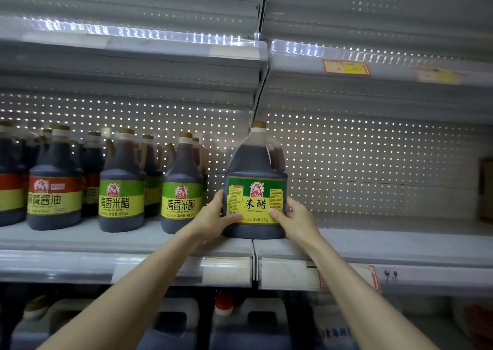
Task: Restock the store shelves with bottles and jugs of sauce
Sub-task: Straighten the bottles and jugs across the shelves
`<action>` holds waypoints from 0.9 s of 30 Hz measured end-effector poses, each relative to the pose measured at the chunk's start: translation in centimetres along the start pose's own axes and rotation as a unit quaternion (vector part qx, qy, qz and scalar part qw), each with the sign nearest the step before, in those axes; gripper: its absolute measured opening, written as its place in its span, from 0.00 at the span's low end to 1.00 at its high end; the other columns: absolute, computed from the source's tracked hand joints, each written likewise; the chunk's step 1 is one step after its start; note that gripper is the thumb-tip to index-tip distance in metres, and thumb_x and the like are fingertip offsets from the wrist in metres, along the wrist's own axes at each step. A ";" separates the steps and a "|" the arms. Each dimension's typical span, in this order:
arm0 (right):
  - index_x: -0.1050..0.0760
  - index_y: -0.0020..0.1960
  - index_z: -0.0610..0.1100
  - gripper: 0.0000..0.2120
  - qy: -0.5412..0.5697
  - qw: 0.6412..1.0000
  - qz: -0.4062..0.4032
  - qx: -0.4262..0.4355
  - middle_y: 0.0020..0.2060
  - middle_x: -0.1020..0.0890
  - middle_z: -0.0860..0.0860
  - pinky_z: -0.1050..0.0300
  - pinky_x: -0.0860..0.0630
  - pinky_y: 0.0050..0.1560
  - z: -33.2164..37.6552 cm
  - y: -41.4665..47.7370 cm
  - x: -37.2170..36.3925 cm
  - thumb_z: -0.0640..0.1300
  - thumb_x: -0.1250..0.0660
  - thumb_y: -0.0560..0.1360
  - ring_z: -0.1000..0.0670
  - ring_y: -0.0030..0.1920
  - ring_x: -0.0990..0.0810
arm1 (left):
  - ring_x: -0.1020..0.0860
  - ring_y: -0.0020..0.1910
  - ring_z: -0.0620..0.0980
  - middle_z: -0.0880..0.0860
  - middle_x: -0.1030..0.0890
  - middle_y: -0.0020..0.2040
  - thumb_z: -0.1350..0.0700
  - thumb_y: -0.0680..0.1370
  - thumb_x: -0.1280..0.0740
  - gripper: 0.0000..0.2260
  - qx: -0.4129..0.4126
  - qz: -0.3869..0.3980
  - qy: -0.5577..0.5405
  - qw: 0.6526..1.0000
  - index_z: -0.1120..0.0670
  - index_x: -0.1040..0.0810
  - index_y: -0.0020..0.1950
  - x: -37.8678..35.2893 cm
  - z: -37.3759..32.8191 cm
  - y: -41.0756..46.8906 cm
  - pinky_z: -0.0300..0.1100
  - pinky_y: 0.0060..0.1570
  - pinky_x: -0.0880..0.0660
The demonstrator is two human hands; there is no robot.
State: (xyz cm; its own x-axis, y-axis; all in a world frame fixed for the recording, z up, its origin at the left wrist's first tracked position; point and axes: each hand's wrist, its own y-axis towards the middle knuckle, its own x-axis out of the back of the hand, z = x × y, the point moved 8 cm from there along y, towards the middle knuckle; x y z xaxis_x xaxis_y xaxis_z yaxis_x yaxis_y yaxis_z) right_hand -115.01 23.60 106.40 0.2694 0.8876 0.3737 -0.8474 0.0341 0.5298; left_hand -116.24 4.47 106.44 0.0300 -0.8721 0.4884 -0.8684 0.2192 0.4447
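Note:
A large dark jug of rice vinegar (256,168) with a green and yellow label and a tan cap stands upright on the middle shelf (373,243), right at the seam between two shelf sections. My left hand (213,216) grips its lower left side, thumb across the label. My right hand (296,217) grips its lower right side the same way. The jug's base rests on the shelf near the front edge.
Several smaller dark bottles (181,181) with green or red labels fill the shelf to the left, the nearest almost touching my left hand. To the right of the jug the shelf is bare up to a dark item (485,189) at the far edge. Big jugs (250,325) stand below.

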 end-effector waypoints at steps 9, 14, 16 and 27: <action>0.26 0.50 0.56 0.07 0.018 1.000 0.001 -0.004 0.51 0.16 0.52 0.45 0.23 0.60 -0.2 0.1 0.0 0.44 0.31 0.76 0.49 0.54 0.19 | 0.24 0.59 0.47 0.49 0.22 0.62 0.57 0.77 0.32 0.22 -0.009 -0.005 0.004 1.000 0.52 0.35 0.68 0.0 -0.1 0.0 0.44 0.63 0.29; 0.27 0.52 0.55 0.09 0.020 1.000 0.006 -0.003 0.51 0.17 0.53 0.46 0.24 0.61 0.0 0.1 -0.1 0.43 0.32 0.77 0.49 0.54 0.19 | 0.23 0.60 0.48 0.50 0.21 0.62 0.57 0.77 0.31 0.21 -0.006 -0.003 0.000 1.000 0.51 0.35 0.67 0.1 0.2 0.3 0.47 0.65 0.29; 0.27 0.53 0.54 0.09 0.021 1.000 0.008 -0.005 0.51 0.17 0.53 0.47 0.24 0.61 0.0 0.2 -0.1 0.43 0.32 0.77 0.49 0.54 0.19 | 0.23 0.60 0.49 0.50 0.21 0.62 0.57 0.77 0.31 0.21 -0.005 -0.001 -0.002 1.000 0.51 0.35 0.67 0.0 0.3 0.4 0.49 0.65 0.29; 0.27 0.53 0.55 0.08 0.017 1.000 0.005 -0.012 0.50 0.17 0.52 0.46 0.24 0.61 0.0 -0.2 -0.2 0.44 0.32 0.77 0.49 0.54 0.19 | 0.24 0.61 0.49 0.49 0.21 0.61 0.56 0.77 0.31 0.23 -0.002 0.000 -0.004 1.000 0.50 0.35 0.68 -0.1 0.4 0.1 0.50 0.67 0.31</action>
State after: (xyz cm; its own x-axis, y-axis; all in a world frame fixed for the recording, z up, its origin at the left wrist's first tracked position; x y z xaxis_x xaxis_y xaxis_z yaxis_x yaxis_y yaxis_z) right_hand -114.92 23.46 106.24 0.2456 0.9028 0.3531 -0.8607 0.0355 0.5079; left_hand -116.50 4.41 106.17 0.0259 -0.8754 0.4828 -0.8666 0.2210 0.4473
